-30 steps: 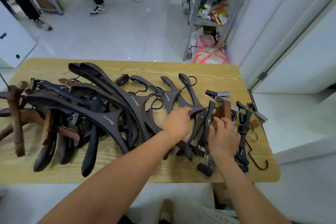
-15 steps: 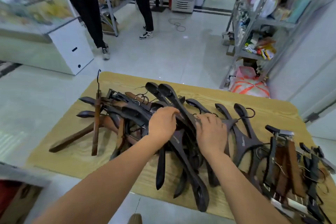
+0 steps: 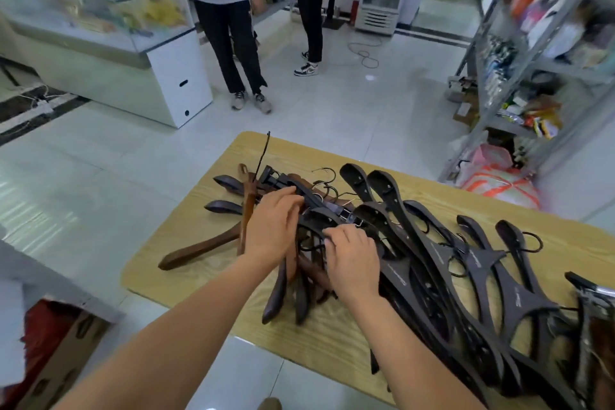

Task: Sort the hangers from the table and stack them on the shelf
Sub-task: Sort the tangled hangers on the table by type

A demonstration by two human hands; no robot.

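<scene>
A pile of dark wooden hangers (image 3: 442, 263) covers the light wooden table (image 3: 186, 263). Brown wooden hangers (image 3: 199, 248) lie at its left end, and clip hangers (image 3: 589, 319) at the right edge. My left hand (image 3: 271, 228) rests on the left part of the pile, fingers curled over a black hanger (image 3: 309, 196). My right hand (image 3: 352, 256) lies just to the right of it, fingertips hooked on the curved arm of a dark hanger (image 3: 319, 220). Whether either hand has lifted its hanger is not visible.
A metal shelf rack (image 3: 532, 63) with mixed goods stands at the right, with a plastic bag (image 3: 499, 181) at its foot. Two people (image 3: 233, 27) stand beyond the table beside a glass counter (image 3: 109, 30). A cardboard box (image 3: 56, 359) sits at the lower left.
My view has swung left and up. Both hands have travelled from the clip hangers at the table's right end across the pile to the hangers near the left end.
</scene>
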